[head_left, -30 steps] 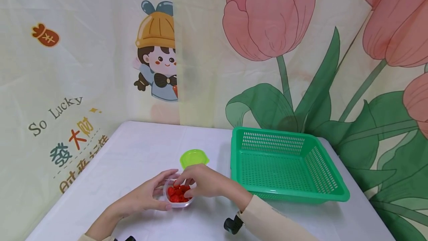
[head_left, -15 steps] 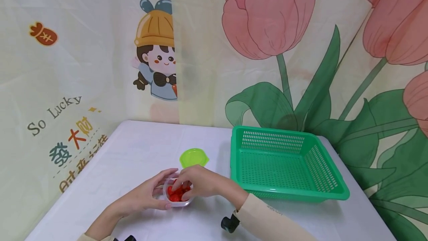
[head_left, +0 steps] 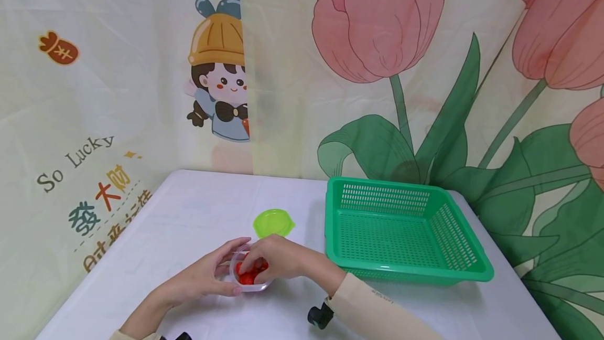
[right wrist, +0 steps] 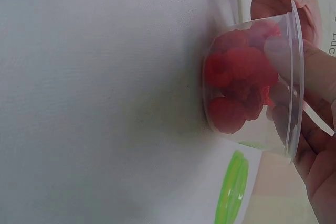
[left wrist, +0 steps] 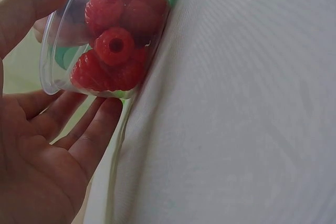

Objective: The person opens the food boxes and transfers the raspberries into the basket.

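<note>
A clear plastic tub [head_left: 256, 288] holding several red raspberries [left wrist: 103, 13] stands on the white cloth. My left hand [head_left: 200, 276] steadies it from the left, thumb near the front and fingers round the far side. From the right, my right hand [head_left: 280, 257] reaches down into the tub with thumb and fingers among the fruit. In the right wrist view those fingertips pinch at a raspberry [right wrist: 266, 96] through the clear wall, partly hidden by the tub's rim. Behind the tub lies a bright green lid [head_left: 273, 221].
A large green plastic basket [head_left: 406, 274] with perforated sides stands to the right, close to my right forearm. The white-covered table [head_left: 222, 201] runs back to a printed cloth backdrop [head_left: 288, 93] with tulips and a cartoon figure.
My right hand has dipped slightly deeper and leftward into the tub, its thumb and fingers closing in on the raspberries. The left hand and tub have stayed in place.
</note>
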